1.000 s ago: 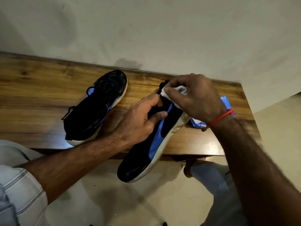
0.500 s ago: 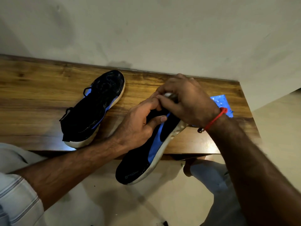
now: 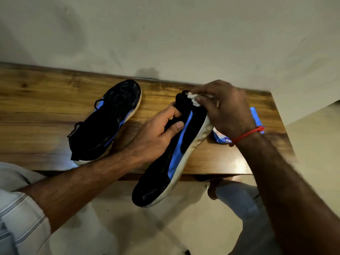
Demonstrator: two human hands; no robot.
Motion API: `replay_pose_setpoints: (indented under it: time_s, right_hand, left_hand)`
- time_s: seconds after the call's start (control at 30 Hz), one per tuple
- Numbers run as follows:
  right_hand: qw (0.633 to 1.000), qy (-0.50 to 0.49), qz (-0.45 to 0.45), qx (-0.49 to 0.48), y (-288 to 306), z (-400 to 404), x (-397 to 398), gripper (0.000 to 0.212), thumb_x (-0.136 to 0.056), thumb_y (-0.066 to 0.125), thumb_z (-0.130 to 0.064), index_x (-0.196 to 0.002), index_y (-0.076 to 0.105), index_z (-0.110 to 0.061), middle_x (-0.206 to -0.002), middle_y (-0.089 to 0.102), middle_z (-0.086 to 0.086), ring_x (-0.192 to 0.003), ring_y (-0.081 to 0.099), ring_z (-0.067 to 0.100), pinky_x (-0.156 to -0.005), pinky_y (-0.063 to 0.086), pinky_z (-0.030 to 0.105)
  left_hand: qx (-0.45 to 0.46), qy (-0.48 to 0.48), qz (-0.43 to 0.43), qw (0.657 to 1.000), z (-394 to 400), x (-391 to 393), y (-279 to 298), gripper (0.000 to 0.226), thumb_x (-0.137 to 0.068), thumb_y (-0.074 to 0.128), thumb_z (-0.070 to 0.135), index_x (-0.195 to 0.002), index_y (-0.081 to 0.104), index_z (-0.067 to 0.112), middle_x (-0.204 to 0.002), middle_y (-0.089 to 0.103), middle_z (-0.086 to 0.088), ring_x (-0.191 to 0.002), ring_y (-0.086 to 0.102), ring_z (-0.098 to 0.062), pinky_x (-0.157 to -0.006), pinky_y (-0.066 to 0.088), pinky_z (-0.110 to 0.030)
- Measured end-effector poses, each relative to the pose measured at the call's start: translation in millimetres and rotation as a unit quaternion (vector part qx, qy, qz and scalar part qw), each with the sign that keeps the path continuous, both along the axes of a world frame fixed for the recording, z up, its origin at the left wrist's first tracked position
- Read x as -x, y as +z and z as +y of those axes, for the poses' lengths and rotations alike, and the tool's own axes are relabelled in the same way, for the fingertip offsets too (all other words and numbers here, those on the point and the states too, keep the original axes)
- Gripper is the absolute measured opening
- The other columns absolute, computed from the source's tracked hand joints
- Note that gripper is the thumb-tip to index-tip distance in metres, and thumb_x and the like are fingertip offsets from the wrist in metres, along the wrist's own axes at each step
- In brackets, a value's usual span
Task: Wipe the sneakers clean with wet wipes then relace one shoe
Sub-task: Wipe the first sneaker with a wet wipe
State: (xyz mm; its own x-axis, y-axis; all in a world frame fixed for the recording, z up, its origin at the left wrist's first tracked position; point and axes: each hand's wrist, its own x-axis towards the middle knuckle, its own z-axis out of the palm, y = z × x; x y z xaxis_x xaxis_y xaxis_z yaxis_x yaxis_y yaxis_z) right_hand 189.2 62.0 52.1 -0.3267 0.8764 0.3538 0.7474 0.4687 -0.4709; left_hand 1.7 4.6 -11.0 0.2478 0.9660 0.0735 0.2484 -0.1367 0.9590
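Note:
A black sneaker (image 3: 171, 162) with a blue stripe and white sole lies tilted across the front edge of the wooden table (image 3: 42, 100), toe towards me. My left hand (image 3: 156, 133) grips its collar, thumb on the outside and fingers curled inside the opening. My right hand (image 3: 224, 109) pinches a crumpled white wet wipe (image 3: 193, 99) against the heel of this shoe. The second black sneaker (image 3: 108, 120) rests flat on the table to the left, black laces loose, untouched by either hand.
A blue pack of wet wipes (image 3: 256, 117) lies on the table behind my right wrist, partly hidden. The table backs against a pale wall (image 3: 165, 34). Below the table edge are a pale floor and my knee (image 3: 237, 196) in light trousers.
My right hand has slid the wipe from mid-shoe back up to the heel, and the white wipe shows again. My left hand keeps its grip; the shoe barely shifted.

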Motion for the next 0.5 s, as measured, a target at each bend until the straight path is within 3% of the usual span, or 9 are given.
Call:
replay_pose_setpoints:
  time_s: [0.07, 0.2, 0.3, 0.4, 0.5]
  right_hand:
    - [0.999, 0.031, 0.006, -0.007, 0, -7, 10, 0.017, -0.086, 0.066, -0.017, -0.099, 0.077, -0.018, -0.098, 0.073, 0.001, -0.091, 0.063, 0.010, -0.084, 0.035, 0.003]
    - [0.988, 0.149, -0.047, -0.002, -11, -29, 30, 0.013, -0.084, 0.068, -0.021, -0.093, 0.077, -0.018, -0.093, 0.074, -0.001, -0.089, 0.064, 0.018, -0.083, 0.046, 0.030]
    - [0.992, 0.106, -0.060, -0.010, -14, -12, 16, 0.013, -0.085, 0.067, -0.019, -0.094, 0.077, -0.018, -0.092, 0.074, 0.001, -0.088, 0.065, 0.025, -0.081, 0.042, 0.029]
    - [0.997, 0.023, -0.058, -0.034, -17, 2, 5, 0.014, -0.085, 0.066, -0.018, -0.095, 0.076, -0.016, -0.092, 0.074, 0.004, -0.089, 0.066, 0.027, -0.080, 0.039, 0.026]
    - [0.995, 0.087, -0.053, -0.012, -27, -14, 21, 0.015, -0.086, 0.065, -0.020, -0.095, 0.076, -0.013, -0.092, 0.073, 0.005, -0.087, 0.066, 0.025, -0.082, 0.044, 0.030]
  left_hand:
    - [0.032, 0.008, -0.021, 0.999, 2, 3, 2, 0.015, -0.099, 0.052, 0.030, -0.110, 0.060, 0.022, -0.123, 0.066, 0.003, -0.112, 0.065, -0.019, -0.094, 0.052, -0.057]
    - [0.089, 0.047, -0.040, 0.994, 10, 14, 6, 0.019, -0.096, 0.059, 0.030, -0.110, 0.062, 0.017, -0.113, 0.069, -0.004, -0.111, 0.064, -0.026, -0.098, 0.050, -0.055]
    - [0.120, 0.061, -0.049, 0.990, 17, 18, 4, 0.013, -0.103, 0.056, 0.018, -0.109, 0.062, 0.007, -0.101, 0.068, -0.006, -0.093, 0.064, -0.022, -0.085, 0.049, -0.041]
    - [0.153, 0.076, -0.069, 0.983, 22, 20, 1, 0.014, -0.104, 0.054, 0.013, -0.107, 0.062, 0.003, -0.095, 0.067, -0.001, -0.088, 0.061, -0.017, -0.083, 0.046, -0.035]
    - [0.175, 0.091, -0.079, 0.977, 26, 24, -2, 0.017, -0.099, 0.059, 0.023, -0.100, 0.064, 0.006, -0.090, 0.069, 0.002, -0.087, 0.063, -0.017, -0.085, 0.047, -0.038]
